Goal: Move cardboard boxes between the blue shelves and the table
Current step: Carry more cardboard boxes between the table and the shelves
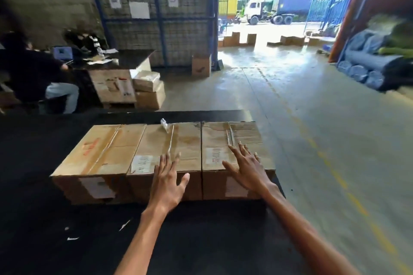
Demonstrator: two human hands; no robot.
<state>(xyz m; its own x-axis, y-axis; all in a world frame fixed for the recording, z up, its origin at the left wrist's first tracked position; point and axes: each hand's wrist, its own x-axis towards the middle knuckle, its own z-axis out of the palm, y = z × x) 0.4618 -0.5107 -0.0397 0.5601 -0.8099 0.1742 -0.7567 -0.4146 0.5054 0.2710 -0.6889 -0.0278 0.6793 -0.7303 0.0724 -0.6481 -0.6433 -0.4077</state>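
flanking the right box (237,156), two more boxes (134,154)

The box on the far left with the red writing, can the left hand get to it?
Probably yes. The left hand is open over the middle box, right beside the left box. Nothing lies on the black table in between, so a short sideways reach should do.

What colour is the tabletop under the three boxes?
Black, a plain dark tabletop, clearest in the head view around the boxes.
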